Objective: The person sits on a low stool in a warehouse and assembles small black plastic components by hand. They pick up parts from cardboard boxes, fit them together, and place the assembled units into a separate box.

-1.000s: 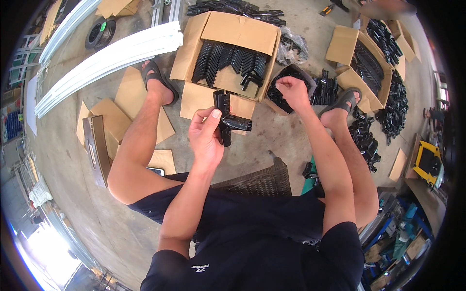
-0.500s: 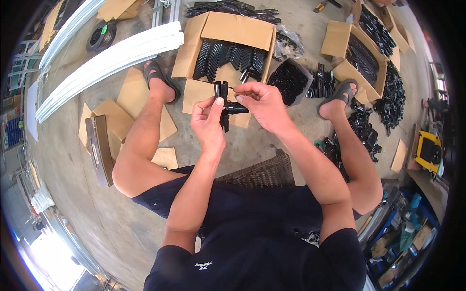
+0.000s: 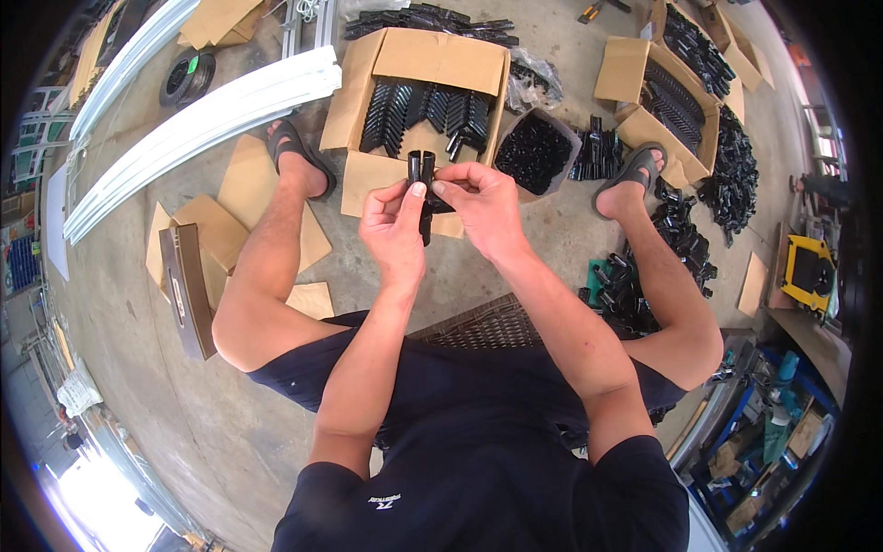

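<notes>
At upper centre of the frame, the open brown cardboard box (image 3: 432,87) holds one row of finished black plastic brackets, heaps of loose black parts (image 3: 731,175) remain at right, and left hand (image 3: 394,230) and right hand (image 3: 483,207) pinch a black tubular bracket (image 3: 422,179) at frame centre, apparently mid-assembly.

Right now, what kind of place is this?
Likely a workshop or assembly floor. Open cardboard boxes of black plastic parts, long white profiles on bare concrete, and both hands fitting a black part together.
</notes>
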Motion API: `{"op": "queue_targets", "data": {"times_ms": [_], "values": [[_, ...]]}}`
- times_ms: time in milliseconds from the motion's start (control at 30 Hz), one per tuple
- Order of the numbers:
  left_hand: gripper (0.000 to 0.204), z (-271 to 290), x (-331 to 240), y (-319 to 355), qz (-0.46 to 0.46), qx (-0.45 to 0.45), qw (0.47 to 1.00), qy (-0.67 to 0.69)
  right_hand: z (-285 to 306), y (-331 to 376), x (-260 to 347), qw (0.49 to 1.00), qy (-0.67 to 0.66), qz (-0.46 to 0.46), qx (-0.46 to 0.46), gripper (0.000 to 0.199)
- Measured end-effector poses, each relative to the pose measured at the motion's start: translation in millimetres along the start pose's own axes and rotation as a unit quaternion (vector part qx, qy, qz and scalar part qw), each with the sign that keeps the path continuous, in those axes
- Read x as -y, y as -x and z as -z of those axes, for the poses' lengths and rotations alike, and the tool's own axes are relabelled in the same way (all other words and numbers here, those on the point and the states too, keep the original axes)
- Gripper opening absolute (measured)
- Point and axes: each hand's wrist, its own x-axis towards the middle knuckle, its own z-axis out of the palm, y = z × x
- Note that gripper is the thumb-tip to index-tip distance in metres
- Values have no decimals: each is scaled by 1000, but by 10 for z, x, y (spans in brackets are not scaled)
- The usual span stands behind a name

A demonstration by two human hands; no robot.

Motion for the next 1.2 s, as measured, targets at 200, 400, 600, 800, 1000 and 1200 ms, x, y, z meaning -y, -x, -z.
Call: {"op": "queue_targets", "data": {"times_ms": [200, 400, 600, 800, 1000, 1200], "values": [[15, -36, -23, 47, 2, 14, 1000, -8, 23, 62, 13, 999, -30, 9, -28, 10], [14, -43, 27, 73, -8, 18, 999, -25, 73, 111, -37, 998, -39, -29, -31, 8], [15, -60, -16, 89, 2, 33, 999, -24, 109, 151, -37, 996, 76, -11, -38, 14], [15, -66, -18, 93, 6, 38, 999, -12, 216, 114, 66, 942, 287, 172, -28, 12], [15, -50, -15, 91, 9, 40, 999, 1, 220, 110, 135, 977, 208, 43, 20, 13], [17, -31, -63, 85, 16, 45, 999, -6, 230, 92, 87, 977, 193, 89, 33, 13]]}}
